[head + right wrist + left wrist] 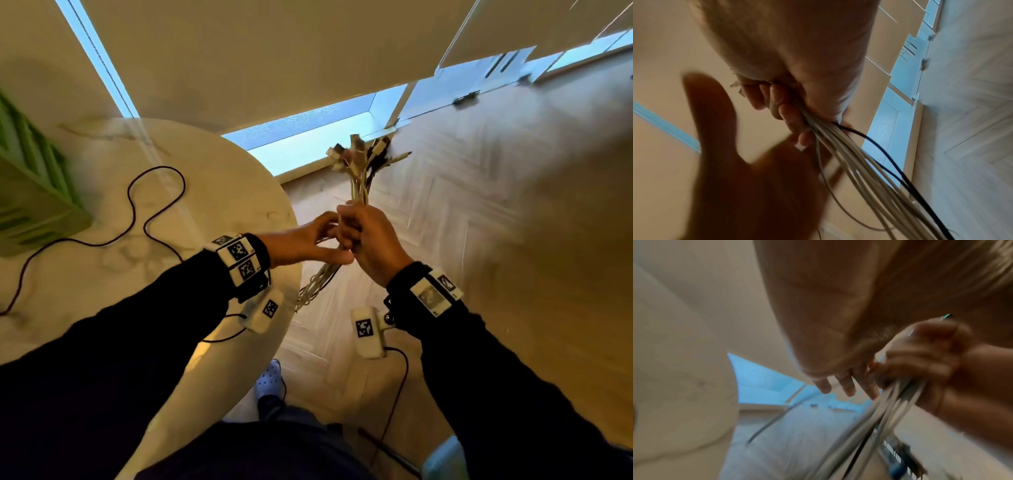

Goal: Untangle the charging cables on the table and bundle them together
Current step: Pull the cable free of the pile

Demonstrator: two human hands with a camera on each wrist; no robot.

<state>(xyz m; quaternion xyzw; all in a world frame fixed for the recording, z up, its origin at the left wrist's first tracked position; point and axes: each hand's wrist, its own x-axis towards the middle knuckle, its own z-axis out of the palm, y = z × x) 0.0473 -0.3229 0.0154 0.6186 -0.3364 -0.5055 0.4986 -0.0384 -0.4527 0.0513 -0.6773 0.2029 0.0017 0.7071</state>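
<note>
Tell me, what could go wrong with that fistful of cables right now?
Only the right hand grips the cable bundle; the left hand looks open beside it, so strands might slip loose. The cable tails hang by the table edge and could snag. A dark cable on the table might get left out.

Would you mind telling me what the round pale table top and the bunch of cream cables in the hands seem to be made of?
Round pale table top: looks like polished marble or a marble-look laminate, with faint grey-brown veins and a soft sheen; which one is unclear.

Bunch of cream cables, gripped by the right hand: smooth, matte plastic or rubber sheathing, bending freely; one strand is dark.
</note>
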